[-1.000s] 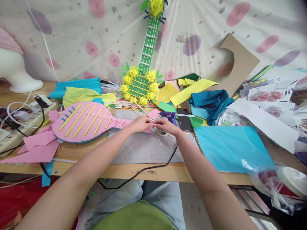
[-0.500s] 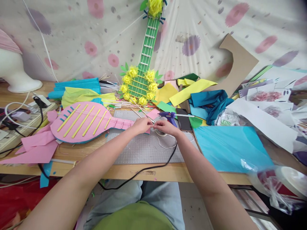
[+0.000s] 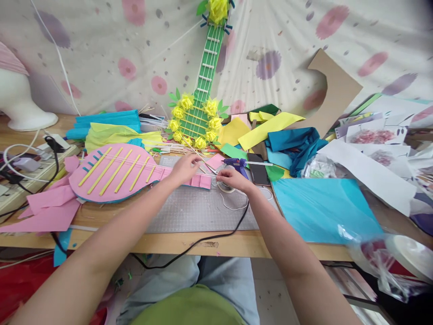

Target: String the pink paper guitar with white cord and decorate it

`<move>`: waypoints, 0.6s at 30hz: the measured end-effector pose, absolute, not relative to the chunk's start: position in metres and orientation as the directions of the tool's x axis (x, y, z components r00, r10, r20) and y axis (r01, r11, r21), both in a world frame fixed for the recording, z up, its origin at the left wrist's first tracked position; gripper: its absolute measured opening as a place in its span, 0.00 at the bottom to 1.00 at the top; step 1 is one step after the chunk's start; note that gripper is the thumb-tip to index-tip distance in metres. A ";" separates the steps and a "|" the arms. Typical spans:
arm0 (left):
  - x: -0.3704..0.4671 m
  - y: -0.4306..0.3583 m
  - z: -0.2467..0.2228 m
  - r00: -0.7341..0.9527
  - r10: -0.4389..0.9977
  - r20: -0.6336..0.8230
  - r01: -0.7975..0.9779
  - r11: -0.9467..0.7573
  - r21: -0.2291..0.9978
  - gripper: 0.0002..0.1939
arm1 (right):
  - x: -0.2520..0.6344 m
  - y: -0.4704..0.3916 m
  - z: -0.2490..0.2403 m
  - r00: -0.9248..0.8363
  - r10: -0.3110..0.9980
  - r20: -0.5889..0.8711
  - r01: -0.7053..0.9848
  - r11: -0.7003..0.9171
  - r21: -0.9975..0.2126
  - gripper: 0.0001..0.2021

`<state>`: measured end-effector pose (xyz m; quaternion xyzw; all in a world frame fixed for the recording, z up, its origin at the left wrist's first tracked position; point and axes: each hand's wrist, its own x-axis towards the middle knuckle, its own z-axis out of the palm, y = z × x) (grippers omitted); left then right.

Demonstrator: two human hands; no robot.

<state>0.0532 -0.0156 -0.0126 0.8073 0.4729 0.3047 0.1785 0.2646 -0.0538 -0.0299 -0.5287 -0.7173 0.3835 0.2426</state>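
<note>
A pink paper guitar [image 3: 111, 174] with yellow strips lies at the left, its neck reaching right over the grey cutting mat [image 3: 203, 212]. Over the neck is my left hand [image 3: 186, 166], its fingers partly hidden. At the end of the neck my right hand [image 3: 232, 177] pinches white string [image 3: 214, 178]. Beneath the right hand sits a roll of white string [image 3: 226, 188], with loose loops beside it. Small scissors [image 3: 211, 169] lie between the hands. Just behind the right hand rests a purple glue gun [image 3: 239, 164].
A green paper guitar [image 3: 203, 97] with yellow flowers leans upright at the back. A black phone [image 3: 260, 169], a blue sheet [image 3: 324, 205] and crumpled paper lie right. A power strip [image 3: 37, 169] is at the left. A black cable [image 3: 203, 241] crosses the front edge.
My left hand has moved left, away from my right hand, and over the pink neck, uncovering the neck's end and the scissors. My right hand has barely moved.
</note>
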 end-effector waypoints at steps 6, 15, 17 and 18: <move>-0.007 -0.005 0.010 0.268 0.931 0.247 0.775 -0.360 0.519 0.12 | 0.264 -0.051 -0.027 -0.371 0.928 -0.013 0.496 0.186 -0.848 0.15; -0.034 -0.004 0.004 0.607 0.794 0.031 0.729 -0.573 0.374 0.17 | 0.259 -0.054 -0.017 -0.328 0.943 -0.060 0.442 0.097 -0.892 0.11; -0.036 -0.002 0.007 0.600 0.799 0.036 0.731 -0.566 0.381 0.18 | 0.257 -0.055 -0.014 -0.318 0.946 -0.069 0.397 0.067 -0.916 0.11; -0.038 -0.002 0.010 0.568 0.820 0.065 0.747 -0.548 0.376 0.18 | 0.256 -0.055 -0.014 -0.312 0.947 -0.072 0.365 0.050 -0.930 0.11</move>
